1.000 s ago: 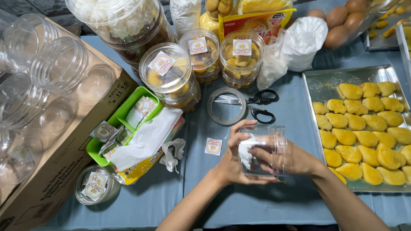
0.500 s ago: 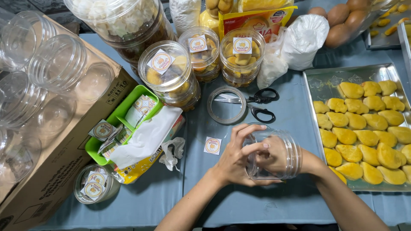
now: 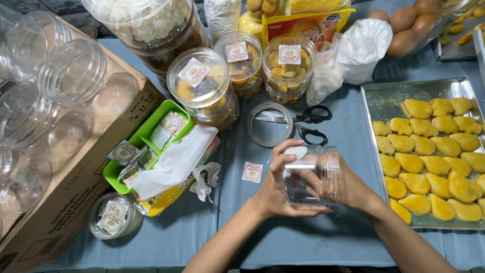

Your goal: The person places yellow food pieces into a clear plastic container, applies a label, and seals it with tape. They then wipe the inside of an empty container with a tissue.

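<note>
Our left hand (image 3: 275, 189) now cups the clear jar (image 3: 309, 174) from outside; our right hand (image 3: 348, 184), earlier wiping inside, grips its three o'clock side, the tissue (image 3: 297, 151) pinched on top.

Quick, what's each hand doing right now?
Left hand: closed around the clear plastic jar, white tissue at its fingertips.
Right hand: gripping the same jar from the other side.

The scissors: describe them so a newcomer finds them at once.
Start at the metal baking tray of yellow cookies on the right. Just left of it, on the blue cloth, lie the scissors beside a clear round lid. Their black loop handles set them apart.
</note>
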